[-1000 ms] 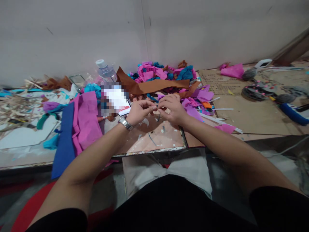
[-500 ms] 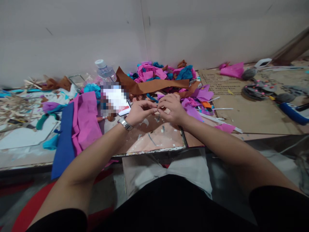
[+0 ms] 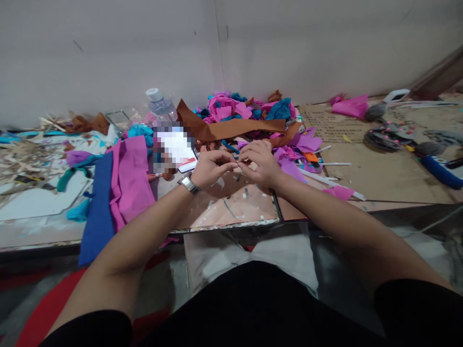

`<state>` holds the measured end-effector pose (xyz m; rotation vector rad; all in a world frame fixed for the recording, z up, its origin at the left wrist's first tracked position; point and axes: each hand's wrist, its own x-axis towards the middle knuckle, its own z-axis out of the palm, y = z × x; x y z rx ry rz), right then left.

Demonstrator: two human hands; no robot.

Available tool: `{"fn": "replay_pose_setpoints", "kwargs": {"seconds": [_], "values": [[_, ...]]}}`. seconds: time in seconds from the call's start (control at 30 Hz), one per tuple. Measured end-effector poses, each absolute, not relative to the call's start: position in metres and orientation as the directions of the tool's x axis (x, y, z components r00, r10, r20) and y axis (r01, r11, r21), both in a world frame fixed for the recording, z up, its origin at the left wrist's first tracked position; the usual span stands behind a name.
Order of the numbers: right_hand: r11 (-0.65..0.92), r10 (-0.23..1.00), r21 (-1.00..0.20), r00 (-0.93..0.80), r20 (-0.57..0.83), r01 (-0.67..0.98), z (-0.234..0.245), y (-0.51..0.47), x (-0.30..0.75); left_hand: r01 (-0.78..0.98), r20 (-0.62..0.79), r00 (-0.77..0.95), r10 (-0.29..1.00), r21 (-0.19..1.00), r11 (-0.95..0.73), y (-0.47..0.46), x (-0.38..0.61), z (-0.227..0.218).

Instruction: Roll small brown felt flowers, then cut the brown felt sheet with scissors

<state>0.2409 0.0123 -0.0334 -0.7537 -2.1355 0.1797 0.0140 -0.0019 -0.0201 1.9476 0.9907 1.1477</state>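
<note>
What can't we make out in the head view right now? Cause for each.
All head view:
- Anything between the fingertips of the left hand and right hand: too small, covered by fingers.
- Phone screen: pixelated.
- Bottle base: behind the pixelated patch.
- Print on cardboard: blurred.
- Blue object: cut off by right edge.

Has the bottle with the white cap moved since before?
No, the bottle stayed put: it keeps the same spot against the wall seam. The whole picture just shifted slightly.
</note>
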Motion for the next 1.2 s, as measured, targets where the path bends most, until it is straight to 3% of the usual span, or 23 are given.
{"fn": "replay_pose_setpoints", "kwargs": {"seconds": [0.63, 0.9, 1.2], "values": [[0.828, 0.549, -0.364, -0.491, 0.676, 0.426, -0.0375, 0.0158, 0.2431, 0.306, 0.459, 0.341, 0.821, 0.771, -0.558, 0.0017, 0.0104, -0.0210], [0.835, 0.537, -0.356, -0.474, 0.698, 0.420, -0.0372, 0.0153, 0.2427, 0.377, 0.570, 0.365, 0.736, 0.632, -0.677, 0.0006, 0.0091, -0.0237], [0.816, 0.560, -0.361, -0.461, 0.689, 0.452, -0.0373, 0.0165, 0.2429, 0.461, 0.591, 0.366, 0.719, 0.556, -0.691, -0.0043, 0.0128, -0.0199]]}}
